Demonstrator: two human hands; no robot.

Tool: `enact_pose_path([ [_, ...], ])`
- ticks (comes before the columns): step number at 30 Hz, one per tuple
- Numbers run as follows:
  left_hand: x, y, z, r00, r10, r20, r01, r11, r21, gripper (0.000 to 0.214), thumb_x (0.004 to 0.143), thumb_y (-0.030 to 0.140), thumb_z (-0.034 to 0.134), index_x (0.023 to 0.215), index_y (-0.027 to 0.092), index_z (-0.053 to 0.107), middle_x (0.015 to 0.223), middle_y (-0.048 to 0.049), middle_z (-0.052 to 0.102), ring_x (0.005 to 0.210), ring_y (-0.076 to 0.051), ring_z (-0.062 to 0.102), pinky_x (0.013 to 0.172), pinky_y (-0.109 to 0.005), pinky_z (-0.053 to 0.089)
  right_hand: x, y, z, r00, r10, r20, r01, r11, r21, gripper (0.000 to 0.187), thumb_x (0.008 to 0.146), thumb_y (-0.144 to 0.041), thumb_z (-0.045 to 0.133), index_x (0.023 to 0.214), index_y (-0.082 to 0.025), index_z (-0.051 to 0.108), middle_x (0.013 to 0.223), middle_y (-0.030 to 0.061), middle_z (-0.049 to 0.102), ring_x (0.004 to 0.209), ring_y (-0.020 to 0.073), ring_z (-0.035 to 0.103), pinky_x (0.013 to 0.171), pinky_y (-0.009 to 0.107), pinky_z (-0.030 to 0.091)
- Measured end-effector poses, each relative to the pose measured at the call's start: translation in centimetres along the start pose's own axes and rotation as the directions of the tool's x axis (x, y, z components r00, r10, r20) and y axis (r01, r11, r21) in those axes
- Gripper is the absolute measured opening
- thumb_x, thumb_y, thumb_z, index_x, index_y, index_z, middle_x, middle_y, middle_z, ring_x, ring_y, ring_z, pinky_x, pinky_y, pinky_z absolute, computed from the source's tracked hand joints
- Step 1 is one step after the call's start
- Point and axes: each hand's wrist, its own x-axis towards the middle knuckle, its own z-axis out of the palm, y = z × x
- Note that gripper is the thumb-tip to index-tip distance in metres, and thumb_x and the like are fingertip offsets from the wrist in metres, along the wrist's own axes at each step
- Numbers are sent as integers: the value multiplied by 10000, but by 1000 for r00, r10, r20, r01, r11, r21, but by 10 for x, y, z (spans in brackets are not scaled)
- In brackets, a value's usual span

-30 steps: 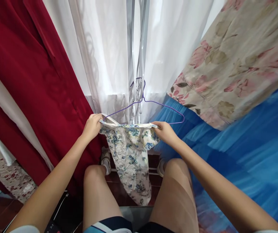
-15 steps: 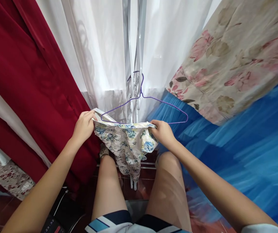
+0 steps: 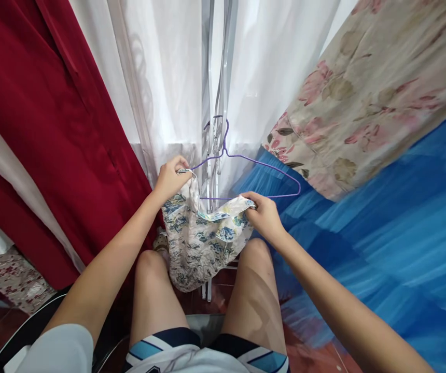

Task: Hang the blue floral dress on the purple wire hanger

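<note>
A white garment with a blue floral print (image 3: 203,248) hangs between my two hands over my knees. My left hand (image 3: 173,178) pinches its upper left edge, raised close to the hanger's left arm. With closed fingers my right hand (image 3: 264,211) grips the opposite end of the same edge. Between them the light-trimmed edge sags in a curve. The purple hanger (image 3: 262,162) hangs by its hook on a white metal stand (image 3: 212,77), just behind the garment. My left hand and the cloth cover the left end of the hanger.
White curtains (image 3: 161,67) hang behind the stand, with a red curtain (image 3: 71,129) to the left. On the right are a beige floral cloth (image 3: 363,103) and a blue cloth (image 3: 382,248). A black object (image 3: 40,316) with a curved rim stands at lower left on the tiled floor.
My left hand has moved right and up with its end of the garment. The edge, stretched nearly straight before, now sags, and the cloth hangs more spread out.
</note>
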Motion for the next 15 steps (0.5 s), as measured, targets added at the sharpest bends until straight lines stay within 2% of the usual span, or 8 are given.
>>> enact_pose_path([
  [1, 2, -3, 1, 1000, -16, -8, 16, 1000, -26, 82, 752, 188, 594, 833, 189, 601, 645, 33, 552, 618, -146, 533, 603, -255, 373, -2, 5, -9, 997, 1, -72, -3, 1000, -22, 565, 689, -111, 482, 1218, -182, 667, 822, 39, 746, 642, 185, 619, 617, 272, 428],
  [3, 4, -7, 1, 1000, -11, -18, 10, 999, -39, 33, 734, 201, 606, 759, 180, 610, 630, 34, 545, 614, -139, 522, 596, -251, 363, -1, 17, -27, 977, 29, -214, -43, 997, -63, 784, 707, -127, 504, 1486, -154, 420, 801, 40, 740, 580, 184, 583, 584, 282, 422],
  [5, 2, -7, 0, 1000, 22, -17, -22, 999, -24, 34, 738, 206, 602, 748, 180, 622, 661, 28, 577, 654, -146, 545, 625, -253, 380, 6, 31, -46, 967, 65, -247, -95, 990, -108, 879, 725, -152, 525, 1563, -109, 264, 791, 53, 738, 573, 197, 585, 575, 293, 427],
  [6, 1, -6, -1, 999, 38, -15, -38, 999, -9, 39, 745, 208, 598, 751, 182, 627, 676, 25, 592, 678, -151, 558, 646, -256, 392, 12, 36, -56, 973, 75, -219, -106, 985, -134, 853, 731, -160, 529, 1552, -98, 304, 816, 71, 745, 608, 210, 609, 589, 300, 439],
  [9, -2, -4, -7, 996, 62, -71, -58, 996, 66, 50, 755, 216, 600, 786, 194, 634, 777, 11, 632, 750, -162, 581, 713, -267, 420, 28, 39, -87, 999, 52, -8, -53, 982, -180, 536, 759, -191, 550, 1278, -115, 661, 894, 98, 759, 750, 245, 659, 641, 303, 468],
  [11, -1, -7, -12, 987, 50, -153, -35, 994, 100, 70, 747, 219, 612, 813, 196, 622, 887, -6, 632, 781, -161, 583, 747, -272, 432, 33, 28, -109, 977, 66, 202, -41, 991, -125, 296, 788, -260, 611, 1009, -139, 766, 781, 61, 742, 702, 223, 644, 598, 273, 455],
  [13, 3, -14, -16, 977, -10, -211, 25, 997, 68, 95, 738, 230, 625, 821, 193, 598, 918, -15, 612, 778, -157, 578, 744, -268, 438, 31, 12, -125, 888, 130, 440, -154, 988, 18, 252, 797, -385, 688, 806, -143, 757, 623, 27, 680, 561, 173, 589, 514, 249, 419],
  [15, 8, -21, -19, 973, -102, -207, 96, 995, -39, 96, 749, 261, 620, 798, 191, 575, 824, -2, 589, 726, -149, 556, 692, -255, 431, 26, -2, -130, 775, 166, 610, -354, 913, 201, 423, 784, -549, 709, 682, -139, 715, 559, 29, 645, 479, 153, 554, 475, 255, 422],
])
